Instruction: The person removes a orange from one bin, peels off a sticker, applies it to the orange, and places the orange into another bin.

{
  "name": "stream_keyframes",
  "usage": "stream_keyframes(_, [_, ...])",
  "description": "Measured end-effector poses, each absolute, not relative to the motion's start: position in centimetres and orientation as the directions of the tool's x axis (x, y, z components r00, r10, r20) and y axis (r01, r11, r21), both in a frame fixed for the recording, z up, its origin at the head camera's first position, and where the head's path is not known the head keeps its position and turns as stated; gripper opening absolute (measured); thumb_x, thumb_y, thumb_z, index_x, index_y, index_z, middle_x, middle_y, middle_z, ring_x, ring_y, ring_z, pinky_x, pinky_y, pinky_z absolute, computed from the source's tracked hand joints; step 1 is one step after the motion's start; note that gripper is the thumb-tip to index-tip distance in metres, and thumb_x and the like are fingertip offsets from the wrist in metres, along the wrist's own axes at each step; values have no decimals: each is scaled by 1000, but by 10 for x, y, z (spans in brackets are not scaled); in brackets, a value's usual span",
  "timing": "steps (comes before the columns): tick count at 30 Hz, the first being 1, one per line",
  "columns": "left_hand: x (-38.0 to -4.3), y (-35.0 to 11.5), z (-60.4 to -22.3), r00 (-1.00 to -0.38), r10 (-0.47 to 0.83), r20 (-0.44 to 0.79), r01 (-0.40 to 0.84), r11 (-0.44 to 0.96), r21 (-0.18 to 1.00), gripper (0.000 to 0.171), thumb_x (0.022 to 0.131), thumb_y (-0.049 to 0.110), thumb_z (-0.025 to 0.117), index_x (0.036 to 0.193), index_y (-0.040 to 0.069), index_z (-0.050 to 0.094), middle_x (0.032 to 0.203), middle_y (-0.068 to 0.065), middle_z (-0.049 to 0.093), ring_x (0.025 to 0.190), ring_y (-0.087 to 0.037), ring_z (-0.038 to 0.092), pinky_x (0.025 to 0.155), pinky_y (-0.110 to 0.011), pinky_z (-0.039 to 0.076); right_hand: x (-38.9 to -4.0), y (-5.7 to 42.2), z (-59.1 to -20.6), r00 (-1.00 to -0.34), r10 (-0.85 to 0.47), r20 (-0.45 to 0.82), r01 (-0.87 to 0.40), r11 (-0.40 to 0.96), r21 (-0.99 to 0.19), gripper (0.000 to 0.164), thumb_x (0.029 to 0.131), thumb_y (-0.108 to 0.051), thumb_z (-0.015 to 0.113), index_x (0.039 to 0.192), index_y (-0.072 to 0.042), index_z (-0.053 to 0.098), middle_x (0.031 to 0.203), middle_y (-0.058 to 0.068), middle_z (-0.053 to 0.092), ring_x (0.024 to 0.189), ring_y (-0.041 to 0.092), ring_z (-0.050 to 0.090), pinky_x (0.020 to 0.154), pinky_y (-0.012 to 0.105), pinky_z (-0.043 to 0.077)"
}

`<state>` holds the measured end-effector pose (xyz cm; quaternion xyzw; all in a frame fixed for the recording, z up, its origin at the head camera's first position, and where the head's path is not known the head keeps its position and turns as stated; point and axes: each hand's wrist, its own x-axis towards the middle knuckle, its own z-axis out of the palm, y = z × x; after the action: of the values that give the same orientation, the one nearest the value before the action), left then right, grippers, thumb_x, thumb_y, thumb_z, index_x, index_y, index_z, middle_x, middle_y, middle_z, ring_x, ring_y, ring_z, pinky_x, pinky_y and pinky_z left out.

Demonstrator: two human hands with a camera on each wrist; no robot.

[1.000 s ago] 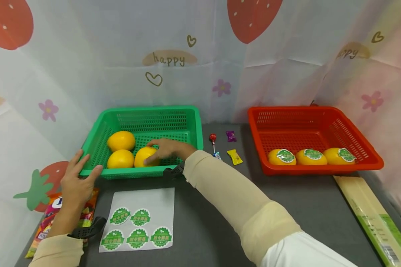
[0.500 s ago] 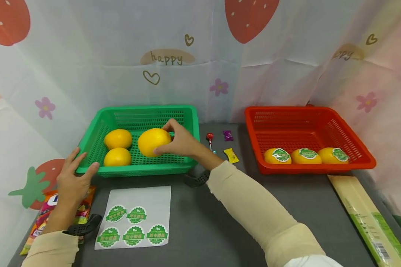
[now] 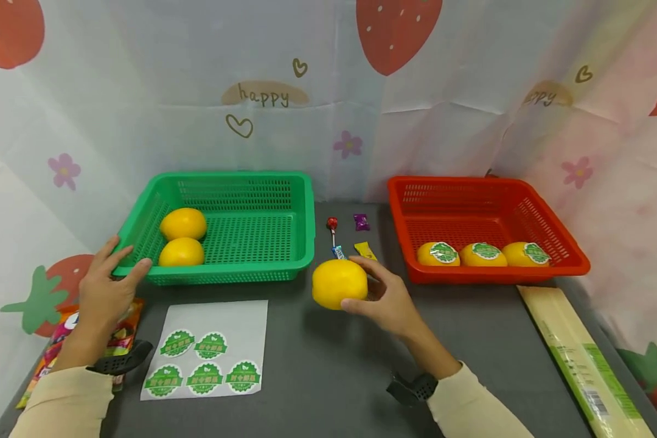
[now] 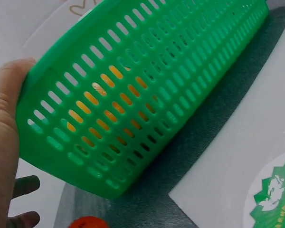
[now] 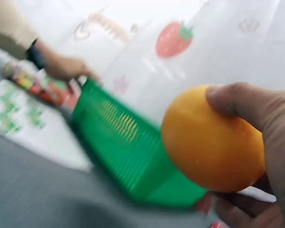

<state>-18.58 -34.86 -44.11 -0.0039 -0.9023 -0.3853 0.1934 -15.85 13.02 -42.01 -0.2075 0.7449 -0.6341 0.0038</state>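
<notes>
My right hand (image 3: pixel 385 301) holds a bare orange (image 3: pixel 339 285) between thumb and fingers, raised over the grey table in front of the candies. In the right wrist view the thumb presses on the upper side of the orange (image 5: pixel 209 142). At the front left corner of the green basket (image 3: pixel 224 275) is my left hand (image 3: pixel 101 292), thumb at the front rim and fingers spread along the left side. Two oranges (image 3: pixel 183 224) without stickers lie in the left part of this basket. Its slotted wall (image 4: pixel 109 109) fills much of the left wrist view.
A sheet of several green stickers (image 3: pixel 213 316) lies before the green basket. Right of it stands a red basket (image 3: pixel 487 277) with three stickered oranges (image 3: pixel 483 255). A lollipop (image 3: pixel 333 224), small candies (image 3: pixel 362 222), a candy bag (image 3: pixel 121 337) and a long packet (image 3: pixel 580 359) surround them.
My right hand has lifted one orange out of the green basket and carried it right and towards me. My left hand stays at the basket's corner.
</notes>
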Motion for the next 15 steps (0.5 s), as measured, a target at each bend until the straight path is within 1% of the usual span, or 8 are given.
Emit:
stream_keyframes(3, [-187,-350,-435,-929,-130,346,142,739,659,63,97,34,59,145,-3,39,157,-13,20,140,-42,16,106,-64,13,-144,139,-429,-933,-281,224,-285,202,-937,64,80,-7,79,137,-1,50,127,12,56,102,30,57,91,46,46])
stream_keyframes(5, [-183,-346,-430,-908,-135,396,165,754,636,65,96,33,61,146,-2,37,155,-17,24,139,-44,18,107,-63,12,-137,143,-434,-945,-266,189,-258,253,-932,64,80,-7,79,136,0,50,127,13,57,102,32,56,91,49,45])
stream_keyframes(7, [-176,-337,-425,-855,-151,496,217,765,607,63,93,29,66,143,-2,43,148,-22,35,135,-46,28,107,-60,17,-131,146,-439,-951,-265,161,-238,292,-926,64,80,-9,79,135,2,50,127,15,57,101,32,56,91,49,46])
stream_keyframes(9, [-164,-322,-422,-775,-149,614,303,765,568,55,89,22,70,134,-4,53,136,-25,49,125,-45,40,107,-50,26,-129,150,-449,-953,-269,138,-220,304,-927,65,79,-11,80,136,2,50,128,15,56,103,31,56,92,47,45])
stream_keyframes(11, [-152,-305,-423,-705,-127,698,393,749,533,41,85,14,71,121,-5,63,119,-24,60,113,-36,51,101,-34,34,-130,155,-462,-952,-275,137,-218,293,-931,67,79,-10,81,137,1,49,130,13,56,105,29,56,94,44,44])
stream_keyframes(12, [-146,-297,-425,-691,-103,716,432,735,523,36,84,10,71,115,-6,66,111,-24,63,108,-30,53,97,-28,35,-131,157,-468,-951,-277,142,-222,286,-932,68,79,-11,81,138,0,49,131,12,56,106,27,56,95,42,44])
stream_keyframes(14, [-133,-283,-432,-703,-49,709,481,702,525,28,81,3,70,107,-6,69,102,-21,66,102,-17,54,90,-18,34,-133,159,-480,-947,-283,150,-227,265,-937,69,78,-12,82,138,-3,49,132,9,55,108,26,55,96,39,43])
stream_keyframes(15, [-127,-278,-437,-734,-25,678,481,686,546,26,81,1,71,106,-5,70,101,-19,66,101,-10,53,89,-15,33,-133,159,-485,-946,-286,154,-231,256,-939,70,78,-13,82,138,-4,50,132,7,55,108,25,55,97,38,43])
